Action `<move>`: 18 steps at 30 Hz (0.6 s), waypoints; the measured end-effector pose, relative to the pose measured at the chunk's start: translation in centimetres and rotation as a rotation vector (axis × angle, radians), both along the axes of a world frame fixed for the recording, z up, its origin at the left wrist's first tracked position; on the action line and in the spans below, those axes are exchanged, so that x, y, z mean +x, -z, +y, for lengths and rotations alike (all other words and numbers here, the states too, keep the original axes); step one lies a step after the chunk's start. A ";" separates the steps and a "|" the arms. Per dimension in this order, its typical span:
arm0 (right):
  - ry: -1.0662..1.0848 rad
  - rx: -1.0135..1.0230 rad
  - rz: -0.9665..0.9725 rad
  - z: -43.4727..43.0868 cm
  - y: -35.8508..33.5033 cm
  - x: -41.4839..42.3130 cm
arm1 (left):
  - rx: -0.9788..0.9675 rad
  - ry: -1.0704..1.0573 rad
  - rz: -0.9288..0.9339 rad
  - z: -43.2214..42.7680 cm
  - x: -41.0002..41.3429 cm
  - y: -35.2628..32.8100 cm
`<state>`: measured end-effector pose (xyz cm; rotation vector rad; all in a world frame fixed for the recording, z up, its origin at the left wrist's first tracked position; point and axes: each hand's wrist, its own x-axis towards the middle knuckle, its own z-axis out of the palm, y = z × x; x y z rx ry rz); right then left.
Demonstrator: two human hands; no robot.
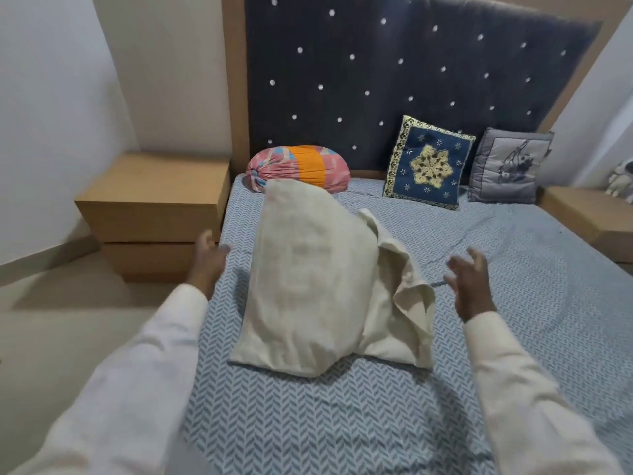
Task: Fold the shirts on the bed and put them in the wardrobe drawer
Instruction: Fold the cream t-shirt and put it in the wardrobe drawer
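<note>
While one cream shirt [308, 286] lies puffed on the bed [513, 286], left hand [207, 260] and right hand [469, 286] flank it.
Both hands spread wide, holding nothing; three cushions [428, 162] behind.

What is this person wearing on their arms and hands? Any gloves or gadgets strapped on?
No gloves or gadgets show. The left hand and right hand are bare. Each arm is covered by a long, loose sleeve of plain cream-white cloth, the left sleeve and the right sleeve, both ending at the wrist. The picture is too blurred to tell about rings.
</note>
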<state>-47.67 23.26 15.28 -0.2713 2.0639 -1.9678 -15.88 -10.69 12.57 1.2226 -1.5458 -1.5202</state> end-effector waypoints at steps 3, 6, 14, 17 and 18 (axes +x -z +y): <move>-0.078 0.574 -0.184 2.8 10.1 -1.0 | 0.175 0.249 -0.456 2.8 1.5 7.8; -0.140 1.135 -0.265 5.1 17.2 0.1 | 0.215 0.477 -0.807 6.1 1.9 11.8; -0.178 0.485 -0.198 1.4 18.0 2.4 | -0.022 0.253 -0.612 10.1 -0.3 12.8; -0.002 -0.038 -0.307 1.5 13.3 0.4 | -0.034 -0.114 -0.360 8.7 0.8 11.3; 0.077 -0.190 -0.328 2.1 11.2 -0.5 | -0.029 -0.204 -0.274 7.8 1.4 10.7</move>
